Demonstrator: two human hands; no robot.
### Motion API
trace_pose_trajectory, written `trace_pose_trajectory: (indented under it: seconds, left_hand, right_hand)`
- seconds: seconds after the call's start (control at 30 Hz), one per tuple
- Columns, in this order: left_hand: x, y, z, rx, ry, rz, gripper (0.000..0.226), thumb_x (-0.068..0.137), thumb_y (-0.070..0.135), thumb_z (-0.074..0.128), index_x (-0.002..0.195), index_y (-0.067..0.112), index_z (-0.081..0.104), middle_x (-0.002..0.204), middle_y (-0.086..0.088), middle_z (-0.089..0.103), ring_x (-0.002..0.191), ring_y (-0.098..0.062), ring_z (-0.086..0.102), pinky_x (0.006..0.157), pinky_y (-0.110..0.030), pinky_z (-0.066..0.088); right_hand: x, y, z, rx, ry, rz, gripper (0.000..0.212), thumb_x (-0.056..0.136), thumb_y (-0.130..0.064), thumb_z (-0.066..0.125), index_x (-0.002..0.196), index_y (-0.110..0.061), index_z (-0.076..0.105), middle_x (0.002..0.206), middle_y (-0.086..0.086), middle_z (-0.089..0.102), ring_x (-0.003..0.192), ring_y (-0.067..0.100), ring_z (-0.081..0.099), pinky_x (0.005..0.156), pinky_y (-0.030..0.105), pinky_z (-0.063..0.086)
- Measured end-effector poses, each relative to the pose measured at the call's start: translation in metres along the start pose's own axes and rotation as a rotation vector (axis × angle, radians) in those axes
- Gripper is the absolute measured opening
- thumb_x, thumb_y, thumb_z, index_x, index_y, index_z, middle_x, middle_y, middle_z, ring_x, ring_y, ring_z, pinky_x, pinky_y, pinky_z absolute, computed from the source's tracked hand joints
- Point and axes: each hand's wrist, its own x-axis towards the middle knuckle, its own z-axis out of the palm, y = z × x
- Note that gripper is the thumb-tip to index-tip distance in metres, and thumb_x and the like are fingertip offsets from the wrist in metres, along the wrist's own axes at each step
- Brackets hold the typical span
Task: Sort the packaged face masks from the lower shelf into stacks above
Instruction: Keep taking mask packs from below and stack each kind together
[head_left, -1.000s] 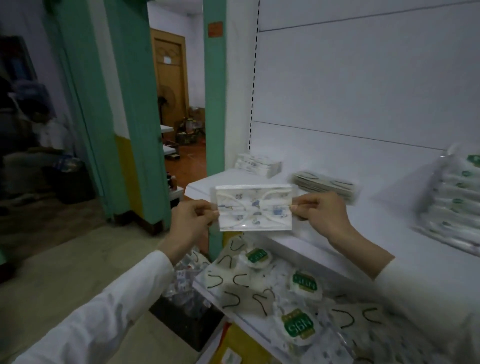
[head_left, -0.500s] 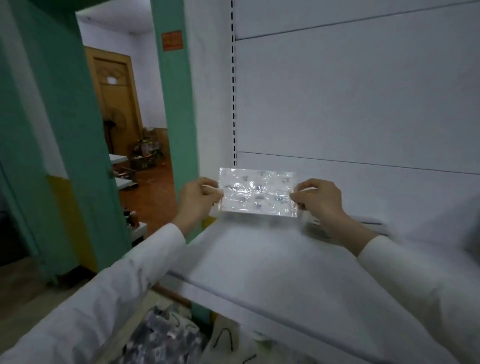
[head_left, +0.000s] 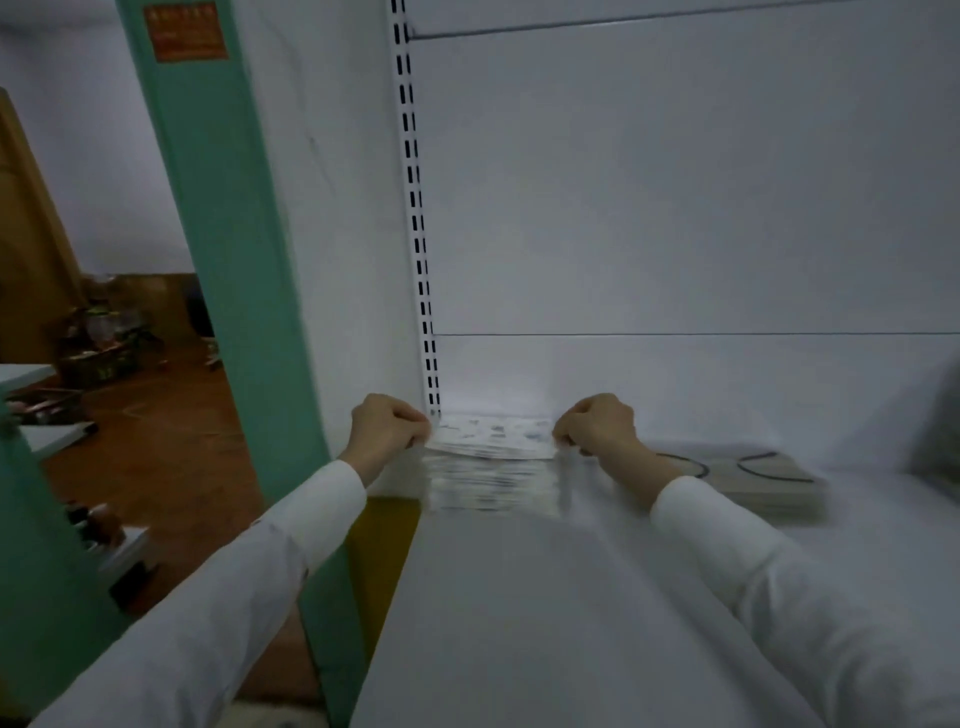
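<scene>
A clear packet holding a patterned face mask (head_left: 493, 435) lies flat at the back left corner of the white upper shelf (head_left: 519, 597), on or just above a stack of like packets (head_left: 493, 486). My left hand (head_left: 387, 430) pinches its left end and my right hand (head_left: 597, 423) pinches its right end. Both hands have curled fingers. To the right lies a second stack of packets with dark ear loops (head_left: 753, 478), partly hidden by my right forearm. The lower shelf is out of view.
The shelf's white back panel and a slotted upright (head_left: 415, 208) stand right behind the stack. A green pillar (head_left: 228, 260) borders the shelf on the left, with a room of clutter beyond it. A blurred pale object (head_left: 940, 431) sits at the far right edge.
Both hands carried the packet from in front of me up and back to the shelf's rear left corner, lowering it to the stack. The view tilted up, so the lower shelf dropped out of sight.
</scene>
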Motion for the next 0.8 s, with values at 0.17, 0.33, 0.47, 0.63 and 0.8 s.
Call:
trace_pose_trajectory:
  seconds: [0.17,0.33,0.47,0.63,0.8]
  left_hand:
    - [0.012,-0.01,0.002,0.023,-0.055,-0.009,0.01,0.07,0.0,0.073,0.063,0.006,0.071,0.059,-0.006,0.065,0.053,-0.01,0.055,0.053,-0.015,0.047]
    - [0.019,-0.016,-0.002,0.021,-0.082,-0.002,0.004,0.078,0.008,0.071,0.078,0.004,0.072,0.074,-0.011,0.068,0.064,-0.015,0.06,0.072,-0.027,0.054]
    - [0.016,-0.017,-0.01,0.083,-0.072,0.063,0.006,0.085,0.015,0.065,0.087,0.011,0.07,0.086,-0.004,0.066,0.082,-0.019,0.061,0.076,-0.028,0.05]
    - [-0.005,-0.016,-0.035,0.27,0.025,0.227,0.012,0.085,0.012,0.061,0.09,0.009,0.072,0.094,-0.005,0.07,0.083,-0.016,0.058,0.08,-0.024,0.043]
    - [-0.049,0.008,-0.045,0.395,0.044,0.324,0.014,0.086,0.013,0.06,0.091,0.008,0.072,0.099,-0.008,0.071,0.081,-0.018,0.06,0.08,-0.024,0.043]
  right_hand:
    - [0.003,-0.005,0.007,-0.043,0.017,-0.014,0.008,0.07,-0.003,0.067,0.073,-0.002,0.074,0.08,0.016,0.072,0.073,0.029,0.067,0.077,0.037,0.059]
    - [0.002,-0.002,0.009,-0.091,0.014,-0.017,0.007,0.074,-0.011,0.067,0.076,-0.009,0.073,0.083,0.009,0.071,0.081,0.025,0.065,0.073,0.027,0.051]
    - [0.002,0.002,0.006,-0.091,0.067,-0.041,0.015,0.083,-0.021,0.064,0.094,-0.012,0.07,0.093,0.007,0.066,0.083,0.022,0.059,0.081,0.03,0.051]
    - [-0.016,-0.002,-0.01,-0.203,0.116,-0.171,0.022,0.087,-0.023,0.06,0.105,-0.011,0.064,0.109,0.01,0.064,0.092,0.021,0.056,0.078,0.027,0.044]
    - [-0.055,-0.002,-0.041,-0.355,0.102,-0.357,0.022,0.086,-0.023,0.059,0.105,-0.015,0.067,0.117,0.008,0.063,0.102,0.023,0.058,0.082,0.029,0.046]
